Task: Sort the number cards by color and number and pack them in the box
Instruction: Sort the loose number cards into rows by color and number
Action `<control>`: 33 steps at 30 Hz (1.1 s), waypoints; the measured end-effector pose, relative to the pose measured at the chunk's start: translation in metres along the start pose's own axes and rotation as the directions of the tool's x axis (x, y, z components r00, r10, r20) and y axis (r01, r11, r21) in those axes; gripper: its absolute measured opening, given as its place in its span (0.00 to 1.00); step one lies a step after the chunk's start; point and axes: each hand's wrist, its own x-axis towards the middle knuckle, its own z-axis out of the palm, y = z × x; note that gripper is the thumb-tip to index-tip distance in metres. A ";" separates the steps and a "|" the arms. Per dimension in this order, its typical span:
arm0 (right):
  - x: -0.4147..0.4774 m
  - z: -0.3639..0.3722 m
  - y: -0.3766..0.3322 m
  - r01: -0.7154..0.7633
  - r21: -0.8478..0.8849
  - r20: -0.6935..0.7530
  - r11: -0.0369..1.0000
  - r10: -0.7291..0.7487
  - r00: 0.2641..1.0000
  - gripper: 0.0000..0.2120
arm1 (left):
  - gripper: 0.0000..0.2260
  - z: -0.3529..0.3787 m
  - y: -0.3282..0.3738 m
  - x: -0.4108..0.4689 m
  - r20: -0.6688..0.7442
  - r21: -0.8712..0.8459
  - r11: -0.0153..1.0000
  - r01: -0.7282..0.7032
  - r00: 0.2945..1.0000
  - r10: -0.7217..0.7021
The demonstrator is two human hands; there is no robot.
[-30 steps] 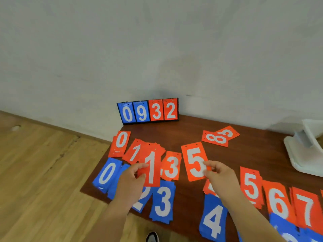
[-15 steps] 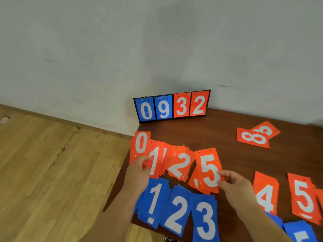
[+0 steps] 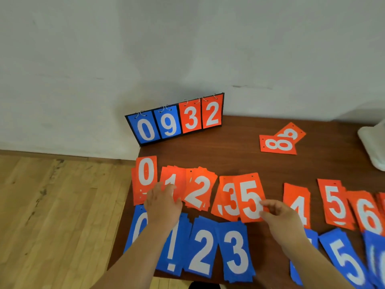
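Orange number cards lie in a row on the brown table [image 3: 229, 151]: a 0 pile [image 3: 145, 174], a 1 pile [image 3: 177, 180], a 2 pile [image 3: 199, 190], a 3 pile [image 3: 228, 199], then a 4 pile [image 3: 298, 201], a 5 pile [image 3: 335, 203] and a 6 pile [image 3: 366, 213]. Blue piles 0 [image 3: 138, 226], 2 [image 3: 203, 247], 3 [image 3: 236, 253] and 5 [image 3: 343, 259] lie nearer me. My left hand [image 3: 164, 203] rests with straight fingers on the orange 1 pile. My right hand [image 3: 281, 217] pinches a loose orange 5 card [image 3: 249, 197] over the 3 pile.
A flip scoreboard [image 3: 177, 119] reading 0 9 3 2 leans against the wall at the table's back left corner. Orange 8 [image 3: 278, 144] and 9 [image 3: 291, 132] cards lie at the back right. A white object [image 3: 373, 147] sits at the right edge. Wooden floor lies left.
The view shifted left and closer. My left hand laid the orange 1 card on its pile and flattened on it. My right hand carried the orange 5 card over the orange 3 pile.
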 end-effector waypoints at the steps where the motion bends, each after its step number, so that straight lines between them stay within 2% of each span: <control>1: -0.001 -0.005 0.001 0.013 0.015 -0.013 1.000 -0.013 1.000 0.10 | 0.19 0.002 0.006 -0.005 0.012 0.000 1.000 -0.027 1.000 0.027; 7: 0.005 -0.055 0.026 -0.005 0.070 -0.090 0.998 0.011 0.996 0.11 | 0.22 0.019 0.059 -0.028 0.025 -0.056 0.984 -0.169 0.985 0.171; 10: 0.011 -0.089 0.049 -0.009 0.075 -0.151 0.997 0.020 0.988 0.12 | 0.24 0.032 0.093 -0.036 0.042 0.008 0.972 -0.234 0.972 0.233; 17: 0.053 -0.167 0.099 -0.021 0.023 -0.244 1.000 0.026 0.969 0.13 | 0.24 0.059 0.158 -0.065 0.062 0.062 0.963 -0.262 0.964 0.258; 23: 0.088 -0.211 0.128 -0.041 -0.244 -0.042 0.969 0.032 0.999 0.27 | 0.25 0.080 0.219 -0.081 0.050 0.070 0.969 -0.237 0.971 0.234; 28: 0.113 -0.234 0.126 0.113 -0.363 0.047 0.925 -0.103 0.994 0.28 | 0.26 0.095 0.259 -0.091 0.030 0.097 0.976 -0.194 0.981 0.192; 33: 0.144 -0.234 0.098 0.193 -0.431 0.122 0.881 -0.155 0.980 0.28 | 0.28 0.089 0.274 -0.081 0.059 0.105 0.977 -0.184 0.982 0.178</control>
